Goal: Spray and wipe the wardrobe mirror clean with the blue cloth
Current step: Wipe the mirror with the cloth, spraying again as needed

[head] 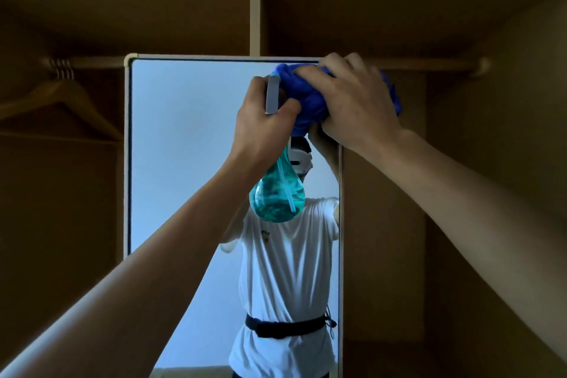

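A tall white-framed mirror stands inside the brown wardrobe, straight ahead. My right hand presses a bunched blue cloth against the mirror's top right corner, fingers curled over it. My left hand grips the grey trigger head of a spray bottle, whose teal liquid-filled body hangs below the hand in front of the glass. The two hands sit side by side, almost touching. The mirror shows the reflection of a person in a white shirt.
A wooden rail runs across the wardrobe behind the mirror's top, with a wooden hanger on the left. A vertical wardrobe divider rises above the mirror. Brown panels close in on both sides.
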Motion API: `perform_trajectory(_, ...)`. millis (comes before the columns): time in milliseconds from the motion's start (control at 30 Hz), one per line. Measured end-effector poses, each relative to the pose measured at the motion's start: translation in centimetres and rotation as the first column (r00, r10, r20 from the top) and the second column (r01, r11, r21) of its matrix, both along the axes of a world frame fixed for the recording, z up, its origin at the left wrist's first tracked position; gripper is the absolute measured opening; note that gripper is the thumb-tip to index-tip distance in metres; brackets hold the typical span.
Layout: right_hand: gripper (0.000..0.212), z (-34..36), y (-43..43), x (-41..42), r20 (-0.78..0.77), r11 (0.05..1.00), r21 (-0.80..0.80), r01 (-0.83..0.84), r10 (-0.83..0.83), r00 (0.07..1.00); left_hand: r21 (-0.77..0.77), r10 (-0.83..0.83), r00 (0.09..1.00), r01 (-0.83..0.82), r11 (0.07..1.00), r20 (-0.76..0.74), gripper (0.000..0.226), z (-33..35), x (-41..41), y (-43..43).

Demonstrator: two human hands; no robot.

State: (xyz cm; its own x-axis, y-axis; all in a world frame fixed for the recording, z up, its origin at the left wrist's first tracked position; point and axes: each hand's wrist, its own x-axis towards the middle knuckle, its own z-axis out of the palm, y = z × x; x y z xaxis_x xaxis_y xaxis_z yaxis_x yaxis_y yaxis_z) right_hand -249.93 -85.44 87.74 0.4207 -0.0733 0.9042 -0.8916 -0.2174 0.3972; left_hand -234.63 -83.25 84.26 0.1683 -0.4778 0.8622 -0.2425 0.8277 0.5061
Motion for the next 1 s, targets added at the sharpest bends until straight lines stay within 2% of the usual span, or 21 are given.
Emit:
perform_trajectory(233, 0.064, -3.7, -0.3, 0.2, 0.014, 1.0, -0.008, 0.003, -0.003, 1.0, 0.011, 0.005, 1.0, -0.005, 1.0, 0.02, 0.025, -3.4, 0.3, 0.0)
perform_trajectory(433, 0.07, -6.5, -0.5, 0.3, 0.025, 1.0, -0.004, 0.027, -0.027, 0.999, 0.033, 0.001, 1.0, -0.002, 0.999, 0.025, 0.036, -6.2, 0.2, 0.2)
perform_trajectory(633, 0.069, -10.0, -0.3, 0.2, 0.027, 1.0, 0.019, 0.016, -0.017, 0.999, 0.066, -0.008, 1.0, 0.008, 0.998, -0.002, 0.047, -9.8, -0.1, 0.7)
perform_trajectory(1000, 0.065, -18.0, 0.3, 0.3, 0.04, 0.992, 0.123, 0.021, -0.026, 0.999, 0.071, 0.035, 0.999, -0.036, 0.997, 0.015, 0.053, -17.9, -0.2, 1.1)
